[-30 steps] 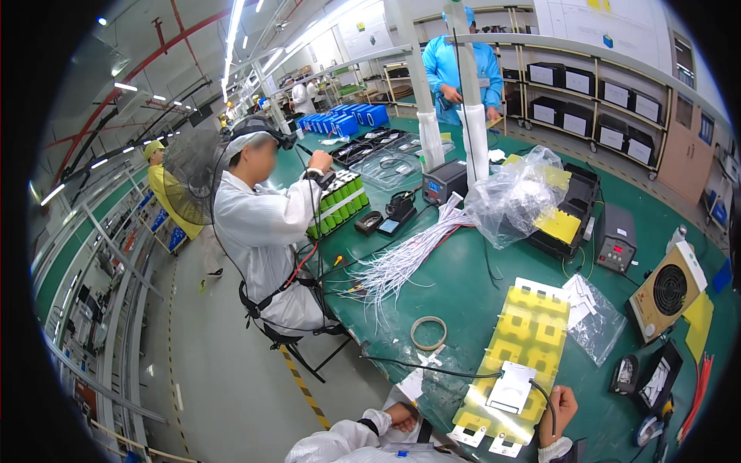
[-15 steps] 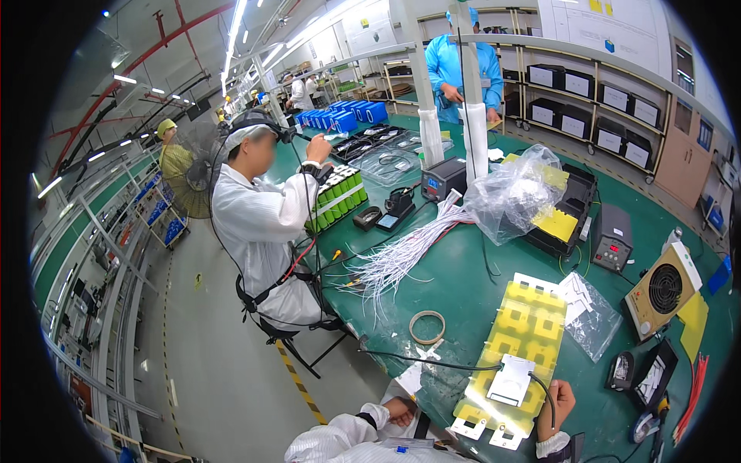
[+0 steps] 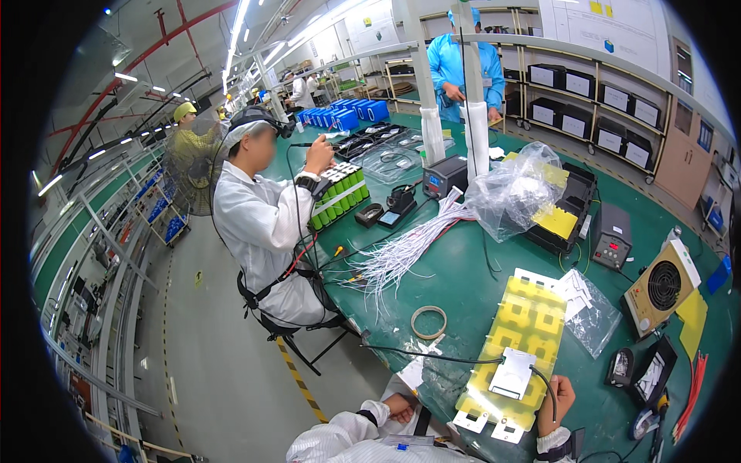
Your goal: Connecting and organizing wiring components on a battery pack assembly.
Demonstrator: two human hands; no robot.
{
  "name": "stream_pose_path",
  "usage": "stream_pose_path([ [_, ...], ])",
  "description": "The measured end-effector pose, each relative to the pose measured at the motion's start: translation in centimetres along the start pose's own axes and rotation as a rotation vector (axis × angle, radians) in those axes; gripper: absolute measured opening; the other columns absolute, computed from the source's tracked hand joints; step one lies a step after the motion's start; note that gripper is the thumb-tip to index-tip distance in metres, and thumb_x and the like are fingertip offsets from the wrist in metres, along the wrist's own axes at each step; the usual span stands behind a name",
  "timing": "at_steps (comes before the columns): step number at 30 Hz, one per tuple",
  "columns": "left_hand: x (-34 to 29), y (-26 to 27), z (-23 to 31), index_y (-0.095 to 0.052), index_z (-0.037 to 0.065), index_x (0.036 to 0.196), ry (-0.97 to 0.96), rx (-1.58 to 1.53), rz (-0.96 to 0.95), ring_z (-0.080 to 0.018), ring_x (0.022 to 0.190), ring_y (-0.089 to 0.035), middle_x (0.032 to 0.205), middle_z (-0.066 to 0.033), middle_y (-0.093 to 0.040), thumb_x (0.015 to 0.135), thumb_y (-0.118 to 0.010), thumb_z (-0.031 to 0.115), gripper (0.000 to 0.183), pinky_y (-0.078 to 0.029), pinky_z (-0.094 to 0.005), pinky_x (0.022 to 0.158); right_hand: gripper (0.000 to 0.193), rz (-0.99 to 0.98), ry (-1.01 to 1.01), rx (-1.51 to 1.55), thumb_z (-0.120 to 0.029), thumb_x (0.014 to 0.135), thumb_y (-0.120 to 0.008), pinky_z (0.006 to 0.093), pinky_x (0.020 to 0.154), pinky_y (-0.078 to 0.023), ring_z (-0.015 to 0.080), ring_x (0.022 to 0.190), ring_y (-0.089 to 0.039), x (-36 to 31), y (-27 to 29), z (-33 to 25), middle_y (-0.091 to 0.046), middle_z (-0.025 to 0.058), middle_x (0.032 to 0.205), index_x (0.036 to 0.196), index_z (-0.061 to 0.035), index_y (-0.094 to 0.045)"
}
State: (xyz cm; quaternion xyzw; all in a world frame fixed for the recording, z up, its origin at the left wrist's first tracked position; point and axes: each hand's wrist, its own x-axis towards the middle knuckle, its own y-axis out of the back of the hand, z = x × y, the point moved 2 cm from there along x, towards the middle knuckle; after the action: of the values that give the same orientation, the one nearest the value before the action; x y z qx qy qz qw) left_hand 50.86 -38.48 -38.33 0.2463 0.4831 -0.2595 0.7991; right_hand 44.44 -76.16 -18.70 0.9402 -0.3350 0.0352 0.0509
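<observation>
My right hand (image 3: 560,403) rests on the bench beside the right edge of a yellow-covered panel (image 3: 525,324), its fingers curled in; what they hold, if anything, is hidden. On the panel's near part lies a white rectangular plate (image 3: 512,373). A black cable (image 3: 432,357) runs from its left side, and a shorter black cable end (image 3: 550,392) bends down close to my right hand. White slotted tabs stick out at the panel's near end. Low by the bench's front edge, my left hand (image 3: 400,407) lies with its fingers folded and nothing seen in them.
A tape ring (image 3: 428,322) and a bundle of white wires (image 3: 409,255) lie left of the panel. To the right are a clear bag (image 3: 593,316), a fan unit (image 3: 662,289) and red wires (image 3: 691,397). A co-worker (image 3: 262,208) sits at left by a green battery pack (image 3: 340,197).
The co-worker's raised hand has shifted slightly right and down over the battery pack. Behind, a person in yellow has moved right. My hands have hardly moved.
</observation>
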Motion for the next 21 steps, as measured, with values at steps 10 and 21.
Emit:
stream_pose_path([
  [10, 0.7, 0.1, -0.3, -0.067, 0.007, 0.079, 0.029, -0.010, -0.004, -0.0159, 0.047, -0.061, 0.069, -0.0071, -0.068, 0.086, -0.045, 0.033, 0.035, -0.040, -0.0263, 0.037, 0.025, -0.002, 0.003, -0.010, -0.014, 0.095, -0.051, 0.0208, 0.051, -0.033, 0.0034, 0.059, -0.040, 0.0, -0.1, -0.4, -0.048, -0.0023, 0.064, 0.076, 0.0018, -0.053],
  [21, 1.3, 0.0, -1.4, -0.063, 0.009, 0.073, -0.012, -0.054, -0.003, -0.0144, 0.044, -0.057, 0.064, -0.0063, -0.065, 0.084, -0.047, 0.048, 0.043, -0.040, -0.0267, 0.038, 0.024, -0.001, 0.017, 0.036, -0.015, 0.094, -0.053, 0.0206, 0.047, -0.031, 0.0033, 0.053, -0.040, -0.2, -0.3, -0.2, -0.049, -0.0030, 0.061, 0.077, 0.0010, -0.056],
])
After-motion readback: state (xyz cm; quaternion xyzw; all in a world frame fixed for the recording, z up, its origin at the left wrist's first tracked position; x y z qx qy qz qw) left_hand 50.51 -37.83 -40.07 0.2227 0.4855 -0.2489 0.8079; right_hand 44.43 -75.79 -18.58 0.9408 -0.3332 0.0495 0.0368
